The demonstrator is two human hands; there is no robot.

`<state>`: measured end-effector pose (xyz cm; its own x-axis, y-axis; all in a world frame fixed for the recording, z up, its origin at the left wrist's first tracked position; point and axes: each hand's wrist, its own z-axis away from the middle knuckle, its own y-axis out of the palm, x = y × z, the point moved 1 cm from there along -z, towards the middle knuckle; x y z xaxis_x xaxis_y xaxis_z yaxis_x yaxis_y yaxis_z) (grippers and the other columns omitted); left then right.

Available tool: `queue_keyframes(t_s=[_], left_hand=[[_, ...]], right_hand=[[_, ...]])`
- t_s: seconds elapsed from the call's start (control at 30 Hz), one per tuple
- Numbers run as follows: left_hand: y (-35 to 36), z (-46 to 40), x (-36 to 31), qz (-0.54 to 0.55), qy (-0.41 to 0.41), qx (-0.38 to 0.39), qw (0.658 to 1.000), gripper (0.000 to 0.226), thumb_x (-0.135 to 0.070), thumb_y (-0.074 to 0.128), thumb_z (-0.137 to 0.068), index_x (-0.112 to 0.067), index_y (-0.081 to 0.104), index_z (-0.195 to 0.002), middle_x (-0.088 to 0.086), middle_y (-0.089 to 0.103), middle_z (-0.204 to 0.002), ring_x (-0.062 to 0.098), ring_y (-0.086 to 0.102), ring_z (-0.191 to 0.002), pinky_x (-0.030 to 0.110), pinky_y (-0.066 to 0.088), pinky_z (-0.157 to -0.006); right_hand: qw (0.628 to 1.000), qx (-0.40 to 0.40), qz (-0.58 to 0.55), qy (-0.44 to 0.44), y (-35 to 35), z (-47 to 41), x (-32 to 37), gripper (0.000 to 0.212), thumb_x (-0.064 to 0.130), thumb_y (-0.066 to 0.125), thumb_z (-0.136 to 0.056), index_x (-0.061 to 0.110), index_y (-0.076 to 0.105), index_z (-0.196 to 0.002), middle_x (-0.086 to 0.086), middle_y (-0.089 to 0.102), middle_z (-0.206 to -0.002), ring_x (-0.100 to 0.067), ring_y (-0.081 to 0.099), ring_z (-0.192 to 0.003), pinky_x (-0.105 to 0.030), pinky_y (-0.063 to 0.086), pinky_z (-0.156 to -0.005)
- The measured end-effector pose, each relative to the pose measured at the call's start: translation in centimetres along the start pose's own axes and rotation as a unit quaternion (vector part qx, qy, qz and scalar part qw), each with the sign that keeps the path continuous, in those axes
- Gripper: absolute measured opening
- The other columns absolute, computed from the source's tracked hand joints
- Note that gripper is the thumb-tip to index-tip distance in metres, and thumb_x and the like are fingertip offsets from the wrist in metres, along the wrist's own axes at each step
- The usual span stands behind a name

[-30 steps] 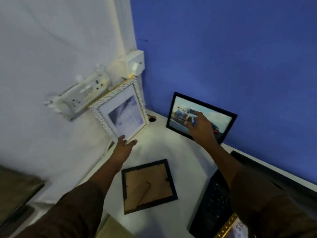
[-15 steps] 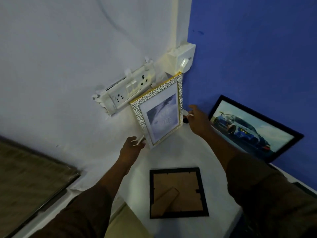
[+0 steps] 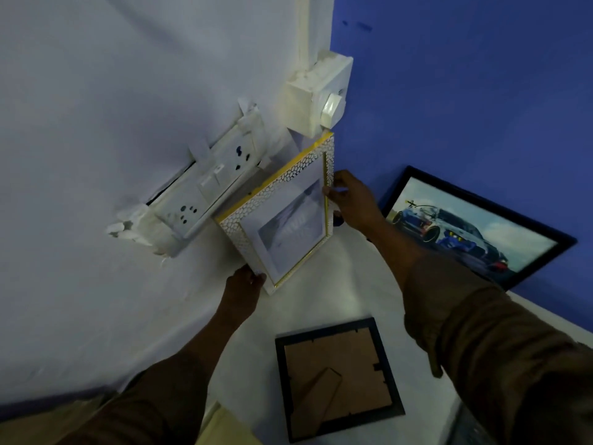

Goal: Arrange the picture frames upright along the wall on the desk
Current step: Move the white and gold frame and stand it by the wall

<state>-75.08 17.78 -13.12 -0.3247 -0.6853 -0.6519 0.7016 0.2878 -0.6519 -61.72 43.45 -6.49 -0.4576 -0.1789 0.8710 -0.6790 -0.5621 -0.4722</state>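
A white pebble-patterned frame with gold trim (image 3: 288, 216) stands upright in the corner, leaning on the white wall. My left hand (image 3: 244, 290) grips its lower left corner. My right hand (image 3: 351, 200) holds its right edge. A black frame with a car picture (image 3: 475, 229) leans upright against the blue wall to the right. A small black frame (image 3: 337, 377) lies face down on the white desk (image 3: 353, 284), its brown backing and stand showing.
A white socket strip (image 3: 208, 194) hangs loose on the white wall just left of the patterned frame. A white switch box (image 3: 317, 94) sits above the frame in the corner. A dark object shows at the bottom right edge.
My right hand moved from the car frame to the patterned frame's right edge. My left hand closed on its lower corner. The view swung left toward the corner.
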Motion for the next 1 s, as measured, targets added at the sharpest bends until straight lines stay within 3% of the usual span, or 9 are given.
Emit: queue_keyframes(t_s=[0.07,0.23,0.3,0.4,0.5,0.57,0.67,0.83,1.0], left_hand=[[-0.1,0.6,0.4,-0.004,0.044,-0.010,0.999,0.021,-0.017,0.054,-0.100,0.001,0.065,-0.104,0.009,0.066,-0.093,0.029,0.066,-0.090,0.015,0.037,-0.064],[-1.5,4.1,-0.8,0.034,0.108,-0.006,0.994,0.029,-0.019,0.056,-0.100,-0.011,0.064,-0.128,-0.003,0.066,-0.119,0.010,0.063,-0.102,0.002,0.043,-0.078],[-2.4,5.0,-2.1,0.042,0.139,-0.012,0.989,0.024,-0.015,0.058,-0.099,-0.010,0.068,-0.120,0.001,0.070,-0.114,0.013,0.064,-0.102,0.014,0.046,-0.083],[-3.8,7.4,-5.6,0.085,0.177,-0.061,0.979,0.012,-0.011,0.062,-0.096,-0.010,0.073,-0.093,0.011,0.074,-0.091,0.009,0.061,-0.079,0.021,0.047,-0.069],[-5.4,10.5,-10.3,0.126,0.235,-0.089,0.960,0.012,-0.017,0.064,-0.095,-0.019,0.071,-0.085,-0.011,0.071,-0.071,-0.005,0.055,-0.063,0.018,0.045,-0.062],[-6.1,13.4,-13.3,0.099,0.282,-0.082,0.951,0.011,-0.018,0.066,-0.094,-0.021,0.070,-0.084,-0.018,0.067,-0.066,-0.008,0.053,-0.061,0.014,0.042,-0.061],[-6.8,17.2,-17.6,-0.021,0.339,-0.077,0.937,0.015,-0.033,0.066,-0.093,-0.020,0.073,-0.089,-0.005,0.070,-0.075,0.004,0.059,-0.068,0.025,0.044,-0.064],[-5.4,23.8,-22.9,-0.258,0.371,-0.047,0.891,0.019,-0.047,0.059,-0.092,-0.031,0.069,-0.093,-0.005,0.069,-0.085,0.019,0.064,-0.078,0.033,0.048,-0.065],[-2.7,30.0,-26.4,-0.335,0.412,0.010,0.847,0.017,-0.048,0.059,-0.091,-0.035,0.068,-0.095,-0.005,0.071,-0.097,0.021,0.065,-0.089,0.041,0.055,-0.077]], right_hand=[[1.000,-0.014,-0.001,-0.009,-0.8,0.6,-0.4,0.023,0.026,0.066,-0.097,0.010,0.063,-0.114,-0.007,0.071,-0.106,-0.014,0.063,-0.096,-0.021,0.052,-0.073],[0.999,-0.035,0.035,-0.007,-3.7,4.8,-2.4,0.035,0.033,0.064,-0.090,0.001,0.062,-0.106,-0.020,0.070,-0.100,-0.022,0.065,-0.087,-0.033,0.049,-0.076],[0.999,-0.031,0.008,0.031,-5.1,6.6,-3.4,0.032,0.023,0.063,-0.090,-0.005,0.060,-0.104,-0.023,0.067,-0.093,-0.027,0.066,-0.081,-0.033,0.052,-0.068],[0.997,-0.035,-0.012,0.070,-7.5,10.5,-4.0,0.018,0.007,0.063,-0.097,-0.010,0.062,-0.100,-0.022,0.066,-0.086,-0.012,0.064,-0.065,-0.015,0.049,-0.052],[0.991,0.000,-0.060,0.118,-9.2,14.2,-4.2,0.014,0.016,0.063,-0.098,0.003,0.068,-0.094,-0.019,0.071,-0.094,-0.017,0.068,-0.068,-0.021,0.050,-0.057],[0.987,0.018,-0.067,0.142,-10.8,17.5,-4.2,0.014,0.020,0.064,-0.097,0.006,0.068,-0.096,-0.016,0.072,-0.095,-0.018,0.070,-0.068,-0.023,0.049,-0.057],[0.986,-0.009,-0.072,0.149,-14.2,23.0,-2.9,0.021,0.018,0.065,-0.096,-0.001,0.071,-0.100,-0.011,0.071,-0.077,-0.012,0.066,-0.051,-0.019,0.051,-0.043],[0.981,-0.184,0.066,-0.021,-19.4,31.7,0.6,0.045,0.044,0.059,-0.096,0.009,0.069,-0.070,-0.001,0.067,-0.056,-0.014,0.064,-0.050,-0.028,0.051,-0.056],[0.951,-0.223,0.083,-0.199,-21.9,39.6,4.3,0.027,0.047,0.062,-0.094,0.022,0.065,-0.086,0.005,0.064,-0.075,-0.007,0.058,-0.069,-0.031,0.047,-0.065]])
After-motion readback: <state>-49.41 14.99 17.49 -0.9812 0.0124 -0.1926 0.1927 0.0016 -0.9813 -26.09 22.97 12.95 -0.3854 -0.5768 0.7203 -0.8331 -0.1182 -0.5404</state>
